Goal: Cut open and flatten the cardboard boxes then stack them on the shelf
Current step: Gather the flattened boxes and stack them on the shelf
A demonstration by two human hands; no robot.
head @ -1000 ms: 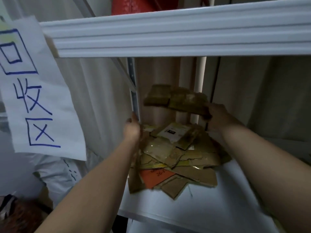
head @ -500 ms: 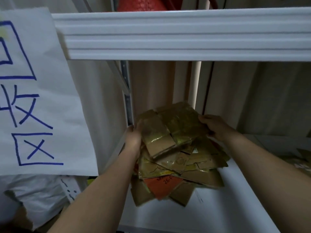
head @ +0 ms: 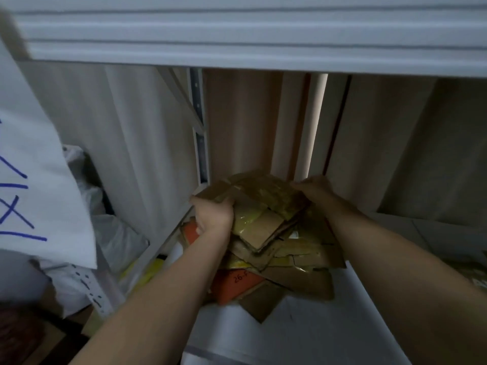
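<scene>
- The flattened box [head: 259, 200] is down now: a second ago it hangs in the air above the heap, half a second ago it is dropping onto it, and now it lies on top of the pile of cardboard [head: 287, 255].
- The view has also closed in on the shelf [head: 303, 335], so the paper sign [head: 39, 185] on the left slides half out of sight and the beam above fills the top of the picture.
- For the task, that reads as one more box stacked; my judgement is that this piece is as good as placed and only needs squaring up.
- Left hand [head: 213, 216]: at the near left edge of the top piece, fingers curled over that edge, gripping or pressing it against the pile. Below it an orange sheet [head: 234, 285] pokes out.
- Right hand [head: 312, 188]: at the far right corner of the same piece, fingers bent down over the corner, holding it. Exactly how tight the grip is, I cannot tell in this dim light.
- The pile sits at the back left of the white shelf, close by the metal upright [head: 200, 143], with the pale curtain [head: 147, 133] hanging behind.
- The pile looks loose and fanned out, pieces jutting toward the front; a shove could slide some off.
</scene>
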